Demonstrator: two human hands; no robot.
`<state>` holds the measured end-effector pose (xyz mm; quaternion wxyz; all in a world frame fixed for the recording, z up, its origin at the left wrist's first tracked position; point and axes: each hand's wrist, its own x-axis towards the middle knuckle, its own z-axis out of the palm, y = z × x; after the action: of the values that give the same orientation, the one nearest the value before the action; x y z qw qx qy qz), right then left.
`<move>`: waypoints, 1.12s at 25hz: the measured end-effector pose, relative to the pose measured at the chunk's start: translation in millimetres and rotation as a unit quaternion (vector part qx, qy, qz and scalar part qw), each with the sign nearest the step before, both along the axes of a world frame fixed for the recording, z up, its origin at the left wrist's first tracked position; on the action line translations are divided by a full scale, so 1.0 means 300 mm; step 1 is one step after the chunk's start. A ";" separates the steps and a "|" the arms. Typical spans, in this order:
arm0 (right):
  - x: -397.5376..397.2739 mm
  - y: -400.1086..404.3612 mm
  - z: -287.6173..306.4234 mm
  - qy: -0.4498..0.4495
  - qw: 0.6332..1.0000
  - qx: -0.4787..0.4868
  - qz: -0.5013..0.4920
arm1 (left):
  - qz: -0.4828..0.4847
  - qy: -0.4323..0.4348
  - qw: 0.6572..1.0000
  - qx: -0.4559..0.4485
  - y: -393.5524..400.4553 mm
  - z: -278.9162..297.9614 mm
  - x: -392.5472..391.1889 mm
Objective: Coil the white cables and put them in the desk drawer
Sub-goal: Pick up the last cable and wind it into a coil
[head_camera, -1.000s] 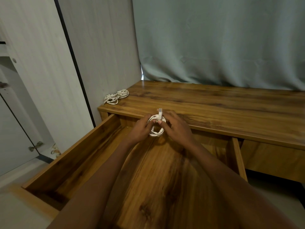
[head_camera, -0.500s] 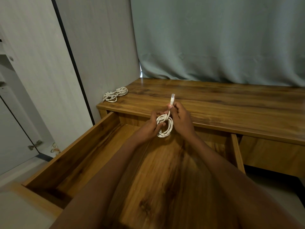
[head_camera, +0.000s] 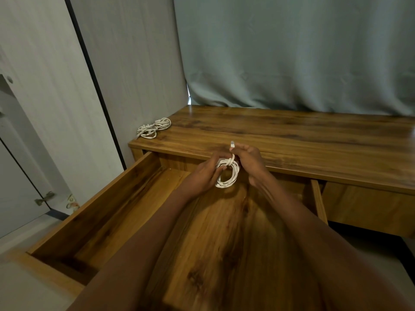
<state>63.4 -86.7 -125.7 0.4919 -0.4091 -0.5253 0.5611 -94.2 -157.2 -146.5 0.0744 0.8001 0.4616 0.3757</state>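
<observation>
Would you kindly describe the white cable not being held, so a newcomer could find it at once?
Start at the long brown wooden desk top below the grey-green curtain and follow it to its far left corner by the pale wall panel. There lies a loose white cable bundle, untouched, unlike the tight white coil held in both hands over the open drawer.

Coiled cable between both hands above open drawer; second cable on desk's far-left corner.

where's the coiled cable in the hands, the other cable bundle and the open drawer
coiled cable (head_camera: 229,173), head view, loops between both hands
other cable bundle (head_camera: 153,127), head view, middle of the bundle on the desk's left corner
open drawer (head_camera: 94,212), head view, left side wall
</observation>
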 end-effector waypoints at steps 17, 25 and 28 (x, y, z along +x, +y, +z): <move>-0.026 -0.035 -0.021 -0.176 0.966 0.140 0.126 | 0.068 -0.058 0.996 -0.025 -0.004 0.008 -0.083; -0.027 -0.042 -0.015 -0.092 0.974 0.103 0.180 | 0.033 -0.112 0.992 -0.050 -0.018 0.010 -0.066; 0.005 -0.015 -0.009 -0.079 0.965 0.092 0.234 | 0.039 -0.121 0.991 -0.042 -0.020 0.013 -0.055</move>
<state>65.0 -91.3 -128.5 0.3390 -0.2705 -0.6929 0.5759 -110.7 -163.3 -142.7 0.1485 0.7260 0.4956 0.4531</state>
